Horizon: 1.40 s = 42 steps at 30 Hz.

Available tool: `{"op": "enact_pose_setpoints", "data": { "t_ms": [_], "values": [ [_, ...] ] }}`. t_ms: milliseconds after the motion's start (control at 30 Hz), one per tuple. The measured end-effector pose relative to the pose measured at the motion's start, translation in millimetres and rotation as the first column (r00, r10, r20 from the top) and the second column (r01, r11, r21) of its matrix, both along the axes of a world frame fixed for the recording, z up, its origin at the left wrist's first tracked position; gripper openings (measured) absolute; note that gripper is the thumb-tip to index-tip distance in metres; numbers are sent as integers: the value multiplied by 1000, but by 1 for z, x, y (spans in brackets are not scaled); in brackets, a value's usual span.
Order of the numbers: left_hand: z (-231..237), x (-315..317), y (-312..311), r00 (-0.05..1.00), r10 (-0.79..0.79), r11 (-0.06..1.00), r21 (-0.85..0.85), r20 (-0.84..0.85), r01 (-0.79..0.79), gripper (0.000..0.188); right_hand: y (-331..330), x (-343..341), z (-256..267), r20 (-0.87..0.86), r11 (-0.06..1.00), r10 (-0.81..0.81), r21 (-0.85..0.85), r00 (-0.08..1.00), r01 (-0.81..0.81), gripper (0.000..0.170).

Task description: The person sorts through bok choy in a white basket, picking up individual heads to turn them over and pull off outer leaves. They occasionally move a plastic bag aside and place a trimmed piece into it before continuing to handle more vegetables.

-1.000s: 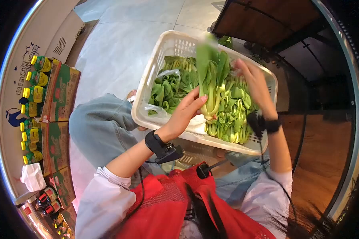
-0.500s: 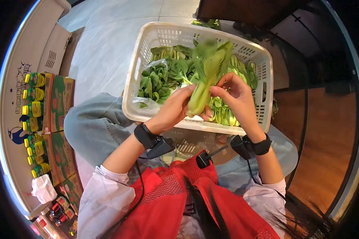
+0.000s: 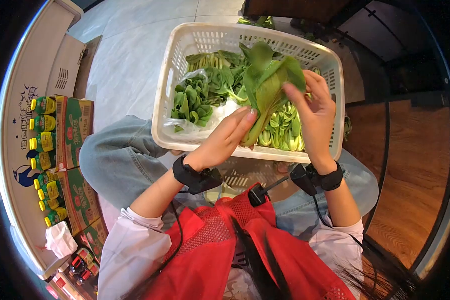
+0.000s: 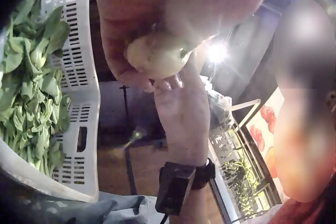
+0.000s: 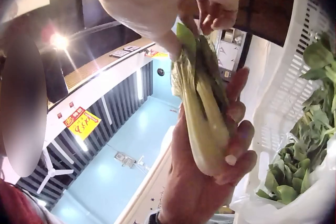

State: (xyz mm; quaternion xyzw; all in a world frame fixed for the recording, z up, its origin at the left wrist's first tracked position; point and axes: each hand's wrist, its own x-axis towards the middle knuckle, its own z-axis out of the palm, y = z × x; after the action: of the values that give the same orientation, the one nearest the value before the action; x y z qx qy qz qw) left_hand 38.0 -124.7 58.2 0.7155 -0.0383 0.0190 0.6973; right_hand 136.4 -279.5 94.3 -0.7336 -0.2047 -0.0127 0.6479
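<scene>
In the head view a leafy green head point(image 3: 269, 90) is held above a white basket point(image 3: 167, 82). The left hand point(image 3: 224, 138) grips its pale stem end; in the right wrist view the fingers of the left hand point(image 5: 197, 176) curl round the stalks point(image 5: 205, 124). The right hand point(image 3: 315, 117) pinches an outer leaf at the right side of the head. The left wrist view shows the root end point(image 4: 157, 58) from below, with the right hand point(image 4: 181, 108) behind it. More greens point(image 3: 192, 100) and shorter heads point(image 3: 287, 130) lie in the basket.
Clear plastic point(image 3: 185, 129) lies in the basket's left part. Cartons point(image 3: 75, 127) and yellow-capped bottles point(image 3: 44, 142) stand at the left. Bent knees in jeans point(image 3: 125, 160) flank the basket's near side; a wooden panel point(image 3: 410, 175) is at the right.
The right hand came in from the basket's right side to the stem, then moved up to the leaves. The held head tilts further right, its leaves spread. The left hand keeps its grip.
</scene>
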Motion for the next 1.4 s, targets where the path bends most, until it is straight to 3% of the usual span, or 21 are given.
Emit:
{"op": "enact_pose_setpoints", "data": {
  "t_ms": [33, 100, 133, 233, 300, 367, 467, 567, 633, 767, 933, 1133, 1300, 1400],
  "values": [
    [-2, -1, 0, 1000, 28, 1000, 12, -11, -28, 40, -2, 1, 2, -8, 1000, 4, 24, 1000, -4, 39],
    [-3, -6, 8, 953, -22, 983, -180, -303, -35, 39, -6, 1, 12, -43, 998, 44, 46, 998, -42, 32],
    [-5, -4, 10, 959, 52, 976, -189, -278, -108, 37, -9, 1, 18, -69, 996, 80, 45, 994, -77, 28],
    [-4, 5, 14, 958, 210, 929, -267, -195, -258, 32, -16, 1, 24, -284, 895, 408, 311, 868, -320, 17],
    [7, 7, 15, 965, 223, 889, -378, -136, -259, 30, -21, 10, 14, -232, 820, 542, 357, 808, -448, 19],
    [8, 6, 16, 954, 252, 909, -299, -161, -290, 36, -24, 16, 3, -180, 777, 595, 380, 784, -502, 24],
    [6, 4, 11, 942, 293, 941, -125, -166, -315, 40, -12, 7, -3, -403, 908, 339, 377, 850, -183, 33],
    [7, 1, 7, 937, 319, 948, 61, -142, -314, 38, 0, -10, 4, -568, 966, 252, 191, 784, -173, 66],
    [7, 1, 5, 942, 323, 940, 148, -89, -308, 34, 4, -14, 5, -609, 932, 338, 321, 718, -166, 51],
    [10, 1, 1, 951, 270, 953, -99, -150, -287, 35, -2, -5, -8, -609, 883, 424, 444, 671, -155, 31],
    [8, -1, 1, 940, 240, 905, -294, -244, -308, 32, -5, 2, -4, -580, 813, 531, 553, 618, -179, 39],
    [10, 3, -2, 955, 179, 882, -391, -238, -263, 36, -9, 5, -4, -543, 818, 530, 530, 651, -224, 42],
    [10, 0, -4, 959, 193, 919, -304, -205, -250, 41, -6, 1, -8, -546, 848, 477, 492, 689, -197, 32],
    [7, 0, -7, 950, 255, 919, -261, -181, -296, 41, 1, -8, -7, -545, 921, 388, 250, 743, -298, 31]
  ]
}}
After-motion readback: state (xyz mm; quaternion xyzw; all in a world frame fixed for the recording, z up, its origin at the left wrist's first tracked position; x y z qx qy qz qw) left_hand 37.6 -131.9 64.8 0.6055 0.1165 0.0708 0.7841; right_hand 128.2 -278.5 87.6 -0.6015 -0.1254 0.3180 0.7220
